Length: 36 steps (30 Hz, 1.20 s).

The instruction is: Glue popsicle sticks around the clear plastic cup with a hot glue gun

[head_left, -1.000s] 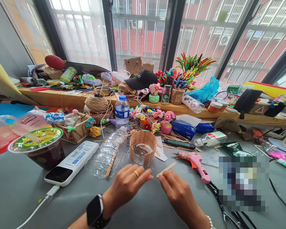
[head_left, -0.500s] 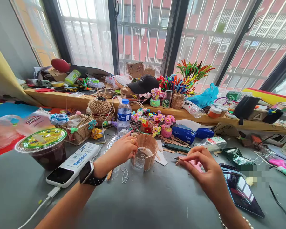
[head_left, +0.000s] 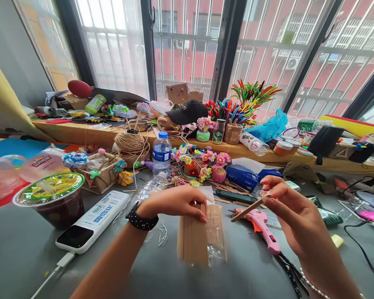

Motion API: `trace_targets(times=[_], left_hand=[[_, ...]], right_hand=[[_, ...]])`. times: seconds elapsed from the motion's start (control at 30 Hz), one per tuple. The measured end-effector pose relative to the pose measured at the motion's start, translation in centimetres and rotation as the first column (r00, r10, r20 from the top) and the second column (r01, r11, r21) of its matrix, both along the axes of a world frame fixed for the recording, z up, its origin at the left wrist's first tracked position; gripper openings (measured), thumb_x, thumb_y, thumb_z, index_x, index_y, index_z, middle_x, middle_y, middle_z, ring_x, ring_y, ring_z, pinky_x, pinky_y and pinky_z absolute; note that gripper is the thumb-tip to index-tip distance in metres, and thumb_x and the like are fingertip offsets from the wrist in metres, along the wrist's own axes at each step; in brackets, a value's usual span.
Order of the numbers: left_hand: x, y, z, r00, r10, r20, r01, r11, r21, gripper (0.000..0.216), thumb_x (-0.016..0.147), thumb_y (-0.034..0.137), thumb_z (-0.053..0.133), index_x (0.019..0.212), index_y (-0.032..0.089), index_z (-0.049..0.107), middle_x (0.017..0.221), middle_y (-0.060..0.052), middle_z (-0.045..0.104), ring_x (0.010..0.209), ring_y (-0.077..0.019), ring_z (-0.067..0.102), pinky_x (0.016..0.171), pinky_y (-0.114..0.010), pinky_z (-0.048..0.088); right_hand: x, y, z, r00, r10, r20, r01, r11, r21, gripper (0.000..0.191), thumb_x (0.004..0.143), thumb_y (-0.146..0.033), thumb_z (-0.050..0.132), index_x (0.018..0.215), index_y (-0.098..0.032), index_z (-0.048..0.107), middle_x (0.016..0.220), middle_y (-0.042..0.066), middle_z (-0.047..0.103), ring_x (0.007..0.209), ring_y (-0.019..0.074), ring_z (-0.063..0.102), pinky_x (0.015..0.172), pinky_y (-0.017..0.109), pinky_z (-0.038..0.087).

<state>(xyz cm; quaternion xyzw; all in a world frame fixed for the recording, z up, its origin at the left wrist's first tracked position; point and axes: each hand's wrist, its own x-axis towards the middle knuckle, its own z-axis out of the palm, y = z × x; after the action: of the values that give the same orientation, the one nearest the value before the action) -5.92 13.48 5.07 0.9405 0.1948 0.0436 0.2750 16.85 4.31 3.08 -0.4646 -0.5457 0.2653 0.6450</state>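
Note:
My left hand (head_left: 177, 203) is closed on the rim of a clear plastic cup covered in wooden sticks (head_left: 193, 241). The cup is tipped over and blurred; a gap between the sticks shows bare plastic. Between the thumb and fingertips of my right hand (head_left: 294, 220) is a flat wooden craft stick (head_left: 248, 209), held at a slant to the right of the cup. Just below that stick lies a pink hot glue gun (head_left: 266, 233) on the grey table (head_left: 137, 278), its nozzle pointing left.
A lidded cup of dark drink (head_left: 57, 207) and a white power bank (head_left: 92, 222) with a cable stand at left. Behind the hands are a water bottle (head_left: 161, 153), a clear bottle lying down (head_left: 146, 189), crochet flowers (head_left: 202, 160) and a blue tissue pack (head_left: 241, 178).
The stick-covered cup has gone from upright to tipped over and come nearer, with my left hand. My right hand has raised the craft stick from the glue gun's nozzle, uncovering the gun.

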Motion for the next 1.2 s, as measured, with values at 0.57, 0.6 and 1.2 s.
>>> trace_targets(times=[0.57, 0.6, 1.2], left_hand=[[1.8, 1.6, -3.6, 0.991, 0.11, 0.071, -0.056, 0.845, -0.532, 0.028, 0.072, 0.037, 0.059, 0.09, 0.016, 0.053, 0.06, 0.006, 0.049, 0.057, -0.0075, 0.043, 0.049, -0.016, 0.029], [1.8, 1.6, -3.6, 0.99, 0.103, 0.098, -0.032, 0.835, -0.549, 0.026, 0.075, 0.036, 0.056, 0.092, 0.016, 0.052, 0.061, 0.005, 0.049, 0.057, -0.0075, 0.044, 0.05, -0.017, 0.031], [2.1, 1.1, -3.9, 0.992, 0.083, 0.099, -0.06, 0.974, -0.22, 0.034, 0.084, 0.043, 0.038, 0.074, 0.015, 0.053, 0.068, 0.002, 0.05, 0.065, -0.0103, 0.046, 0.058, -0.019, 0.034]], right_hand=[[-2.6, 2.7, -3.8, 0.737, 0.28, -0.616, -0.582, 0.727, -0.365, 0.009, 0.062, -0.025, 0.069, 0.059, -0.018, 0.063, 0.1, 0.003, 0.059, 0.111, 0.0183, 0.041, 0.094, 0.031, 0.034], [-2.6, 2.8, -4.0, 0.724, 0.293, -0.624, -0.598, 0.717, -0.357, 0.008, 0.064, -0.025, 0.068, 0.06, -0.018, 0.064, 0.101, 0.003, 0.06, 0.112, 0.0184, 0.04, 0.095, 0.032, 0.033], [-2.5, 3.0, -4.3, 0.763, 0.308, -0.569, -0.578, 0.719, -0.386, 0.009, 0.066, -0.027, 0.065, 0.072, -0.02, 0.068, 0.101, 0.002, 0.062, 0.109, 0.0174, 0.045, 0.095, 0.03, 0.032]])
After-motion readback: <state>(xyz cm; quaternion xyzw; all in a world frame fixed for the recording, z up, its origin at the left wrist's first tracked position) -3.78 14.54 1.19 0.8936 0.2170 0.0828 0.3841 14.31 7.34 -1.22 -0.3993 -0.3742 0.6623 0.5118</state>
